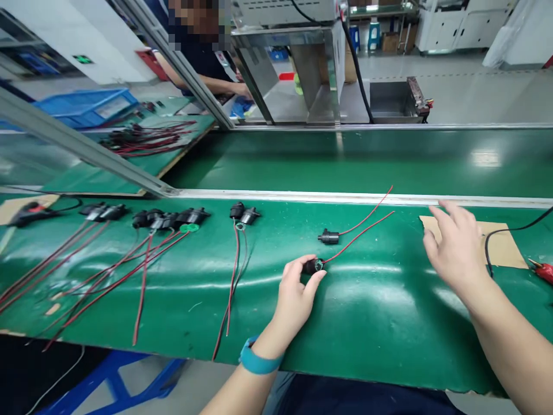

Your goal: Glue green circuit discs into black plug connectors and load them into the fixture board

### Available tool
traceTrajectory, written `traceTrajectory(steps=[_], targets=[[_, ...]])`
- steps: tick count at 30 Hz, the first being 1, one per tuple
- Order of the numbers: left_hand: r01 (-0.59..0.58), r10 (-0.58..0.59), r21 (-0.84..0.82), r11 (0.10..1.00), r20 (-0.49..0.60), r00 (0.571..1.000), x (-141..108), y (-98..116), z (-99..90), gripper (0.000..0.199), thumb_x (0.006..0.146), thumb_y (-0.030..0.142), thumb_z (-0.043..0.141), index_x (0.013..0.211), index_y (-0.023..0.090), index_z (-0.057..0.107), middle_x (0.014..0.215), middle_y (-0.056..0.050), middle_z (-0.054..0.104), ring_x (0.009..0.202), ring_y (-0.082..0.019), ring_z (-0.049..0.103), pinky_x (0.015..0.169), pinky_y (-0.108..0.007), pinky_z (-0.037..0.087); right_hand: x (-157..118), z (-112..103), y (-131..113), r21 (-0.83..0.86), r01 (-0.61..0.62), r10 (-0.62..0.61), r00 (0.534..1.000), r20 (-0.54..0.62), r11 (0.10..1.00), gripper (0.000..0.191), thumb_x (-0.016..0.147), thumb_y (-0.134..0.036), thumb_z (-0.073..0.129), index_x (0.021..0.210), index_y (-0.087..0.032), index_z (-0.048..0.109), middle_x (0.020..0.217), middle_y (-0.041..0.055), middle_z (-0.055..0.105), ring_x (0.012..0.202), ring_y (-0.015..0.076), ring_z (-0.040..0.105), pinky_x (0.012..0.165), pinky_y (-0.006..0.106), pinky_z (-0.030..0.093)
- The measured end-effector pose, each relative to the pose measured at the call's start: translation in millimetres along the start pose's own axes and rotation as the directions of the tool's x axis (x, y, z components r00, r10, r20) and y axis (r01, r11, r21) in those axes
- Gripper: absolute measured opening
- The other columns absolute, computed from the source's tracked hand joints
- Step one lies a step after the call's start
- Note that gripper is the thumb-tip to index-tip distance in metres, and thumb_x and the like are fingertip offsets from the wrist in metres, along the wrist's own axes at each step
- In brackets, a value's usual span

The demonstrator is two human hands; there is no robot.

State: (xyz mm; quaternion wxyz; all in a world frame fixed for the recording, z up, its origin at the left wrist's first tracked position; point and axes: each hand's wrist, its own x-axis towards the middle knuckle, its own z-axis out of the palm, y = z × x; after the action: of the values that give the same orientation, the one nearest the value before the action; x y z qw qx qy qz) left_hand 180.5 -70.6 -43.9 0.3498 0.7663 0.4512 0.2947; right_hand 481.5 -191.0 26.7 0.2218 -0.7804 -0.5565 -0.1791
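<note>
Between thumb and fingers, my left hand (298, 291) grips a black cylindrical connector (311, 266) low over the green table. A red wire (358, 237) runs from its open end up to the right. Just behind it lies a second black connector (329, 237) with its own red wire (371, 212). My right hand (458, 245) is raised at the right, fingers apart and holding nothing, over the left part of a piece of brown cardboard (503, 245). To the left of my left hand lie two more black connectors (248, 215) with red and black wires.
Several wired connectors (168, 219) lie farther left on the green table (367, 328). At the right edge is a red-handled tool (543, 271) beside a black cable (487, 248). A metal frame (86, 144) crosses the left; behind it are a blue crate (86, 108) and a person (199, 57).
</note>
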Motion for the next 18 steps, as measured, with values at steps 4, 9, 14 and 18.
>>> traceTrajectory(steps=[4, 9, 14, 18], targets=[[-0.109, 0.111, 0.118, 0.987, -0.013, 0.994, 16.4, -3.9, 8.2, 0.024, 0.088, 0.029, 0.069, 0.111, 0.022, 0.064, 0.113, -0.011, 0.068, 0.111, -0.031, 0.058, 0.101, -0.05, 0.043, -55.0, 0.8, -34.6, 0.398, 0.121, -0.183, 0.976, 0.121, 0.909, 0.028, 0.1, -0.026, 0.054, 0.125, -0.015, 0.06, 0.111, 0.0155, 0.069, 0.101, 0.0284, 0.067, 0.089, 0.046, 0.057], [-0.229, 0.215, 0.339, 0.912, 0.081, 0.973, 24.9, -5.7, -3.6, 0.033, 0.09, 0.029, 0.068, 0.121, 0.019, 0.06, 0.121, -0.013, 0.067, 0.114, -0.028, 0.059, 0.099, -0.044, 0.047, -102.3, 25.9, -53.8, 0.575, 0.003, -0.265, 0.889, 0.374, 0.818, 0.026, 0.104, -0.029, 0.045, 0.116, -0.019, 0.066, 0.087, 0.0066, 0.069, 0.073, 0.0208, 0.07, 0.065, 0.034, 0.06], [-0.269, 0.237, 0.576, 0.772, 0.133, 0.962, 69.0, -24.6, -71.6, 0.036, 0.094, 0.009, 0.042, 0.122, 0.015, 0.064, 0.123, -0.019, 0.067, 0.121, -0.032, 0.057, 0.102, -0.051, 0.044, -101.8, 48.6, -49.1, 0.513, -0.02, -0.248, 0.859, 0.448, 0.858, 0.033, 0.103, -0.035, 0.043, 0.108, -0.019, 0.071, 0.085, 0.0077, 0.072, 0.073, 0.0231, 0.072, 0.065, 0.035, 0.058], [-0.356, 0.237, 0.677, 0.644, 0.267, 0.934, 124.6, -49.2, -136.2, 0.063, 0.085, -0.004, 0.034, 0.138, 0.02, 0.06, 0.152, -0.02, 0.049, 0.144, -0.038, 0.038, 0.111, -0.065, 0.027, -98.0, 49.4, -53.1, 0.468, -0.055, -0.229, 0.817, 0.529, 0.882, 0.037, 0.102, -0.034, 0.04, 0.112, -0.017, 0.072, 0.089, 0.0101, 0.073, 0.079, 0.0254, 0.072, 0.071, 0.038, 0.057]])
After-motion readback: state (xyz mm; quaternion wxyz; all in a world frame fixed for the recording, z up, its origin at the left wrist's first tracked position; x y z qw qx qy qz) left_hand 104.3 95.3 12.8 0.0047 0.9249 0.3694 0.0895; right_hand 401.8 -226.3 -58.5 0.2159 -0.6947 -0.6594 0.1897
